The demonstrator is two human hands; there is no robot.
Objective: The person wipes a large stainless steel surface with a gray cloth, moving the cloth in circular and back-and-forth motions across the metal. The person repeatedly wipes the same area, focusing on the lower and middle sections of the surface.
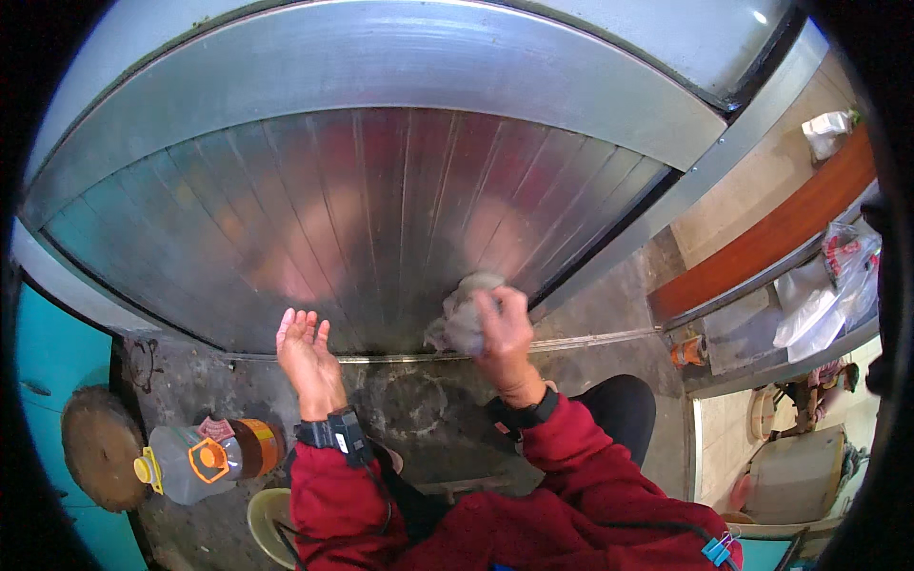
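My right hand (505, 335) grips a crumpled grey cloth (464, 314) near the lower right of a ribbed metal door panel (400, 214). The cloth appears to lie against the panel. Low in front of the same panel, left of the cloth, my left hand (307, 350) is raised with its fingers apart and holds nothing. Blurred reflections of both arms show in the metal. A broad smooth metal rail (400, 64) crosses the door above the ribbed part.
At left, plastic jugs (189, 464), a pale basin (268, 524) and a round wooden board (102, 446) stand by a turquoise cabinet (57, 350). Plastic bags (821, 307) lie on a ledge at right, beyond the door frame (757, 107). Another person (814, 392) is farther off.
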